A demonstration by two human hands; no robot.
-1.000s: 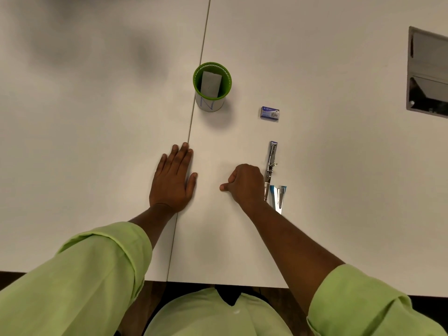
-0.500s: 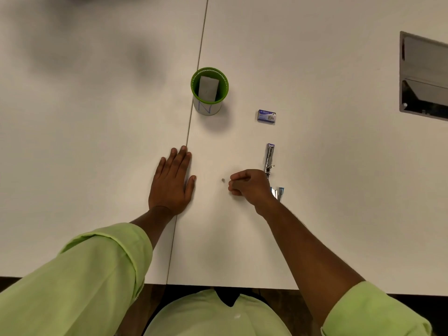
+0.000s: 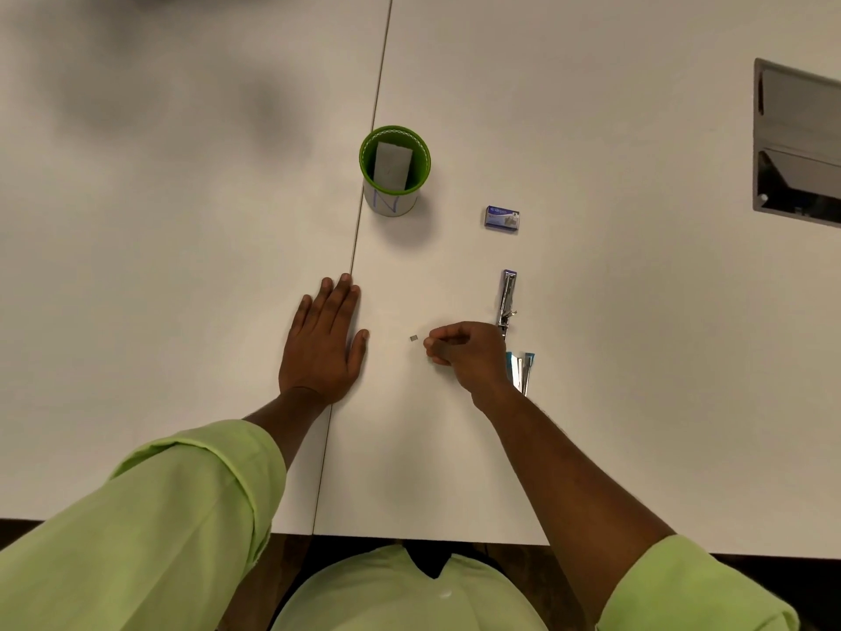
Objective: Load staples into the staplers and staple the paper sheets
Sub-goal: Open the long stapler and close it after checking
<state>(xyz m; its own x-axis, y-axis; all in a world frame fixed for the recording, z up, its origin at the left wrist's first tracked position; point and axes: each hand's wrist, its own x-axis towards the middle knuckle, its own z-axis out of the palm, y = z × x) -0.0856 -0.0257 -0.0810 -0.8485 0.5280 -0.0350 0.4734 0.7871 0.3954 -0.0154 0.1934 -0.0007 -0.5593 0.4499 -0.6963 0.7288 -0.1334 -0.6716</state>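
Note:
My left hand (image 3: 324, 343) lies flat on the white table (image 3: 637, 357), palm down, fingers straight, across the seam between two tabletops. My right hand (image 3: 468, 355) rests on the table with its fingers curled and thumb against the fingertips; nothing shows between them. A tiny grey piece of staples (image 3: 413, 338) lies on the table just left of those fingertips, apart from them. The stapler (image 3: 508, 299) lies swung open right behind my right hand, its chrome staple channel pointing away and its blue-tipped arm (image 3: 523, 371) toward me. A small blue staple box (image 3: 501, 218) sits farther back.
A green cup (image 3: 394, 170) with a blue "N" on its white side stands behind my hands by the seam, a grey-white folded piece upright inside it. A metal-framed recess (image 3: 796, 143) opens in the tabletop at the far right. The table's near edge runs below my forearms.
My right hand has shifted slightly right, uncovering the small staple piece on the table. Its fist has turned into a thumb-to-fingertip curl. My left hand has stayed flat.

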